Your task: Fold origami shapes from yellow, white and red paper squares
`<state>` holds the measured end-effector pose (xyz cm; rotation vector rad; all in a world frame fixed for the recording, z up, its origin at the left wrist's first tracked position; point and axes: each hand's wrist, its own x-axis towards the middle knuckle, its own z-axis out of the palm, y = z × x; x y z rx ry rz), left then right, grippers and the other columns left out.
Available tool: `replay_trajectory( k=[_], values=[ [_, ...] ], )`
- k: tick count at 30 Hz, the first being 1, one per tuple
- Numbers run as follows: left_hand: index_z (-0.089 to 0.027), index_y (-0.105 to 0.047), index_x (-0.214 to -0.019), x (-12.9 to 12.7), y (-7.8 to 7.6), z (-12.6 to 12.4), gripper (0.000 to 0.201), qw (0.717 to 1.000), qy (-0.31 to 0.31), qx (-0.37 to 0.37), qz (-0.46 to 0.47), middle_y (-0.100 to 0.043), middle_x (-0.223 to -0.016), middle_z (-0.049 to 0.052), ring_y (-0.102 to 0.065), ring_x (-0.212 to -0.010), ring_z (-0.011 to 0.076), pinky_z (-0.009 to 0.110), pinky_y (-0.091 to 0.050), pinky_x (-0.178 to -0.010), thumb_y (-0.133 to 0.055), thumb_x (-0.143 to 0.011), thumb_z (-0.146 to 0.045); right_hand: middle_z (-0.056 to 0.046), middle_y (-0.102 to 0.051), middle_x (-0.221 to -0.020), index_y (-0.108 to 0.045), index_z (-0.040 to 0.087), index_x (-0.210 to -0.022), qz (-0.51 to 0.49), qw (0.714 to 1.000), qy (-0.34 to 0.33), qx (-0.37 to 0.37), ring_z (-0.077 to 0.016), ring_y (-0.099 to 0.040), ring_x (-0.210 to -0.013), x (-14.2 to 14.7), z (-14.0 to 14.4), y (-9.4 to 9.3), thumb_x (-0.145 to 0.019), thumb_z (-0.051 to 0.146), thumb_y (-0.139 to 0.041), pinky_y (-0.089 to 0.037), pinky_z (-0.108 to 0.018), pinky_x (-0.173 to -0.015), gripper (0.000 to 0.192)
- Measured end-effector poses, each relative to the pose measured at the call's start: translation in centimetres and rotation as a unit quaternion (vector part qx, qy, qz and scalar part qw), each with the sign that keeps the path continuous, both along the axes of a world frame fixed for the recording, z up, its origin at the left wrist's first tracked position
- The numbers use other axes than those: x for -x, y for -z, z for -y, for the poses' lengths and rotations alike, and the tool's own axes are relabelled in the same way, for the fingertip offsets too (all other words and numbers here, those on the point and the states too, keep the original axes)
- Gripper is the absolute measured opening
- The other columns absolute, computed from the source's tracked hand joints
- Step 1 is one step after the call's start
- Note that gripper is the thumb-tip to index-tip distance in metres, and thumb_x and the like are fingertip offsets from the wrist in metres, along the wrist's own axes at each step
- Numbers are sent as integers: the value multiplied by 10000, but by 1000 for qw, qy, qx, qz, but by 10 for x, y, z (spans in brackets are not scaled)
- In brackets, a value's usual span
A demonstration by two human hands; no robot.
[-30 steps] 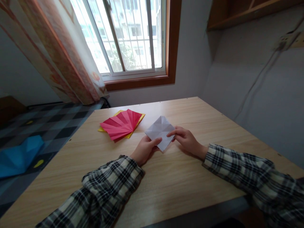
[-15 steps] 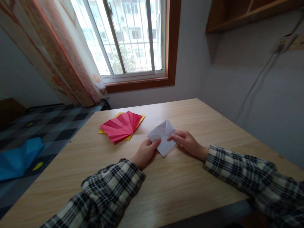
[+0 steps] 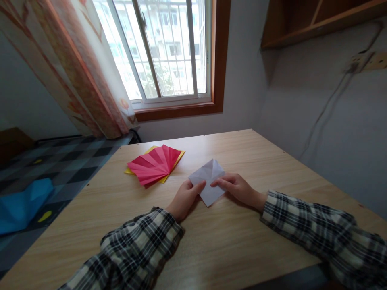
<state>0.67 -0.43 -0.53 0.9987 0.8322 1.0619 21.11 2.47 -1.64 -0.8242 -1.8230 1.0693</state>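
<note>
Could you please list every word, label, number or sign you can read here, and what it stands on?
None can be read: the white folded paper between the left hand and right hand, the pink paper fan and the wooden table bear no print.

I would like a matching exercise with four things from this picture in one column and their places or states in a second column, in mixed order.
Things:
1. white paper
2. red fan
3. yellow sheet
4. blue thing

Places or states:
A. under the pleated red paper, edges showing
B. off the table, at the far left
C. pinched between the left hand and the right hand
D. spread open on the table, left of both hands

Pairs: 1-C, 2-D, 3-A, 4-B
</note>
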Motion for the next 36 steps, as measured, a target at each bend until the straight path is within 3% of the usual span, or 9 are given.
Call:
replay_trajectory(
  k=[7,15,21,30,36],
  values=[
    [-115,-674,-1101,0,-4,0,377,998,-57,31,0,-739,-1005,124,-689,-801,198,322,-590,-711,-667,-880,-421,-46,-755,-849,-800,210,-879,-22,999,-15,35,-162,-633,-737,1,-1,2,-910,424,-602,-460,-290,-685,293],
    [-112,-654,-1191,-3,-11,-1,371,991,-106,72,35,-717,-1178,158,-701,-964,243,367,-606,-757,-456,-994,-355,-37,-725,-780,-788,187,-839,-56,996,5,70,-166,-611,-724,1,-4,4,-885,458,-611,-464,-295,-693,327],
    [-99,-678,-1149,-1,-13,-1,408,990,-110,81,42,-737,-1134,158,-712,-948,244,362,-602,-764,-408,-1009,-372,-36,-718,-763,-783,193,-810,-70,993,13,90,-171,-607,-719,2,-3,0,-859,472,-620,-468,-301,-691,326],
    [-110,-686,-1131,1,-11,-1,385,992,-101,63,42,-728,-1157,157,-701,-987,261,376,-602,-777,-531,-958,-417,-41,-727,-772,-778,186,-807,-68,993,22,95,-184,-623,-731,2,-4,4,-856,495,-626,-477,-316,-720,348],
    [-108,-684,-1147,2,-3,-2,476,999,-15,25,32,-732,-1132,162,-698,-996,273,376,-545,-892,-784,-789,-406,-53,-740,-813,-785,182,-856,-69,993,5,94,-185,-632,-741,2,-4,5,-862,505,-633,-486,-319,-722,357]
  ],
)
